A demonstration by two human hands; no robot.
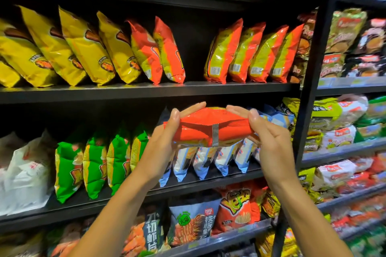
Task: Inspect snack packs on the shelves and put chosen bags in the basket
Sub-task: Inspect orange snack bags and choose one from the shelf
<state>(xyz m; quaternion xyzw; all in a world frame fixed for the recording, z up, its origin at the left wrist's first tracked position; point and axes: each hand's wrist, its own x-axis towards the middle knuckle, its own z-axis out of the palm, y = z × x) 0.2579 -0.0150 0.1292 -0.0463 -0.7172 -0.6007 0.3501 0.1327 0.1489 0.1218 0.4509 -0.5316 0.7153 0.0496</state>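
You hold one orange snack bag (pixel 208 126) flat before the shelves (pixel 146 89), your left hand (pixel 165 142) pinching its left end and your right hand (pixel 269 140) pinching its right end, bottom seam toward you. By the look of it you are midway through inspecting this pack. No basket is in view, so nothing shows as bagged yet; the drop remains.
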